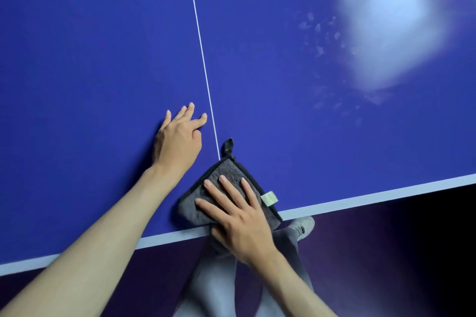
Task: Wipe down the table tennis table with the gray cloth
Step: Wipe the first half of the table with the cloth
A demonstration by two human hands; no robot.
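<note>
While the blue bench (103, 46) fills nearly all we can see, its white border (373, 194) runs along the near edge and a thin white centre line (201, 51) splits the playing surface lengthwise. Toward the far right of the bench, a cluster of pale smudges (319, 31) sits beside a bright patch of reflected light (391, 20); we judge those marks not yet wiped.

Our left hand (177, 141) rests flat on the bench just left of the centre line, fingers spread and holding nothing. Our right hand (239, 216) presses down with straight fingers on the gray cloth (219, 188), no curled grip on it. The folded cloth lies at the near edge where the centre line meets the border, its near corner overhanging the edge. A black hanging loop (228, 145) points away from us and a pale label (269, 198) sticks out on the right side.

We judge the wipe to be at an early stage on this half. With the cloth half off the near edge and only pressed, not gripped, a pull toward us could drag it off the bench onto the floor by our shoe (304, 225). Pushing loop-first might fold the loop under and leave a streak, and the braced left hand may leave fresh prints.
</note>
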